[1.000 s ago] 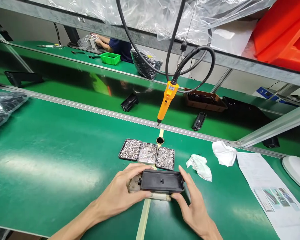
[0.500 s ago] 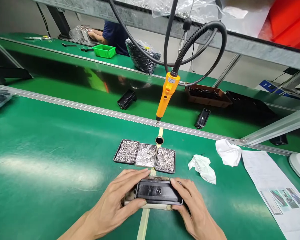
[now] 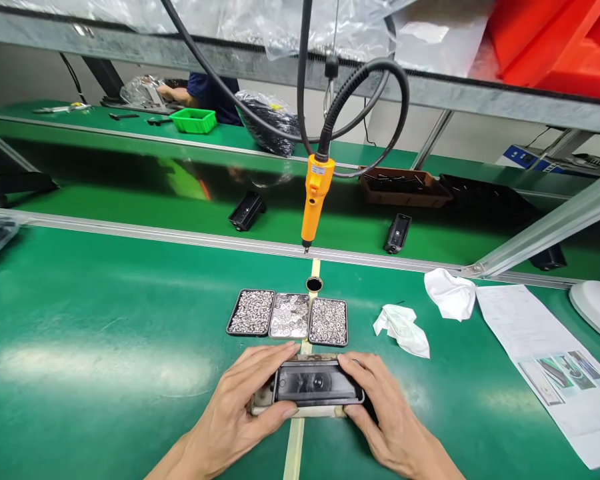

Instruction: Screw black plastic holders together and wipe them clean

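A black rectangular housing (image 3: 320, 385) lies in a worn light-coloured block (image 3: 263, 400) on the green bench. My left hand (image 3: 245, 393) grips its left end, thumb on the near edge and fingers along the far edge. Around the right end, my right hand (image 3: 380, 407) holds it the same way. Just beyond are three small trays of metal parts: a left tray (image 3: 253, 313), a middle tray (image 3: 289, 315) and a right tray (image 3: 329, 321). An orange electric screwdriver (image 3: 316, 200) hangs above the bench's rail, touched by neither hand.
Two white cloths (image 3: 405, 329) (image 3: 450, 295) and a printed sheet (image 3: 545, 360) lie at the right. A small round black cup (image 3: 314, 285) stands behind the trays. Black housings (image 3: 247, 211) (image 3: 397, 233) sit on the green belt. A person's arm (image 3: 177, 94) shows across it.
The camera view has tilted and shifted slightly, and the hanging screwdriver appears more upright. Both hands keep their hold on the housing, with little visible movement.
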Available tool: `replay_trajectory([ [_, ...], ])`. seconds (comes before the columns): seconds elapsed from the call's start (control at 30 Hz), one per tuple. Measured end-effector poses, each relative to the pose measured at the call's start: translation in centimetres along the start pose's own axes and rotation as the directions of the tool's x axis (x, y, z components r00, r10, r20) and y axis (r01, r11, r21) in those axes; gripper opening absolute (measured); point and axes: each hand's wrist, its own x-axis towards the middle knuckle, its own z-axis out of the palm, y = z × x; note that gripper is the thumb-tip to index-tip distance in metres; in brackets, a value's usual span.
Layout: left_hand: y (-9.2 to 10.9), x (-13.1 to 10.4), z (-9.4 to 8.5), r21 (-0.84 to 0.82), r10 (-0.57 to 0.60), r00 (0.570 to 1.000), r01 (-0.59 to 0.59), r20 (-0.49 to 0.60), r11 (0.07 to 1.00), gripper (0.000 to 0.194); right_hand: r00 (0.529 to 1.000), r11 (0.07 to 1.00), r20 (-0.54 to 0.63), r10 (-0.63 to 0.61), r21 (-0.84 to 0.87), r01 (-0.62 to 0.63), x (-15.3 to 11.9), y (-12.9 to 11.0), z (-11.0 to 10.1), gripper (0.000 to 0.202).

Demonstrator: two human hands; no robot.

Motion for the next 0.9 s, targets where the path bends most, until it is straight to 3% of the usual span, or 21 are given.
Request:
replay_trajectory([
  [0.13,0.1,-0.1,-0.6,-0.086,-0.054,0.997,0.059,0.052,0.995,0.058,1.0,0.998,0.014,-0.004,0.066,0.003,0.0,0.6,0.1,0.062],
  [0.23,0.2,0.4,-2.0,-0.207,-0.24,0.961,0.264,0.136,0.942,0.048,1.0,0.987,-0.006,0.017,0.161,-0.016,0.0,0.8,0.2,0.056],
  [0.3,0.0,1.4,-3.2,-0.212,-0.395,0.913,0.408,0.102,0.888,0.042,0.997,0.974,-0.061,0.054,0.222,-0.039,0.1,0.7,0.3,0.056],
  [0.37,-0.4,2.9,-4.1,-0.132,-0.472,0.882,0.467,-0.004,0.874,0.036,0.985,0.954,-0.126,0.114,0.29,-0.073,0.3,0.7,0.6,0.055],
  [0.43,-1.0,4.6,-4.6,-0.013,-0.431,0.901,0.431,-0.053,0.902,0.033,0.971,0.935,-0.171,0.165,0.34,-0.099,0.5,0.6,0.8,0.052],
  [0.57,-2.3,7.7,-3.8,0.124,-0.267,0.962,0.258,0.065,0.958,0.031,0.967,0.934,-0.186,0.176,0.343,-0.104,0.8,0.7,1.2,0.045],
  [0.73,-3.5,9.9,-1.7,0.191,-0.18,0.971,0.149,0.157,0.97,0.021,0.96,0.944,-0.211,0.185,0.31,-0.114,0.9,0.9,1.2,0.042],
  [0.9,-3.8,9.9,-1.3,0.208,-0.17,0.969,0.131,0.181,0.969,0.026,0.955,0.944,-0.22,0.2,0.304,-0.128,1.2,0.9,1.2,0.041],
])
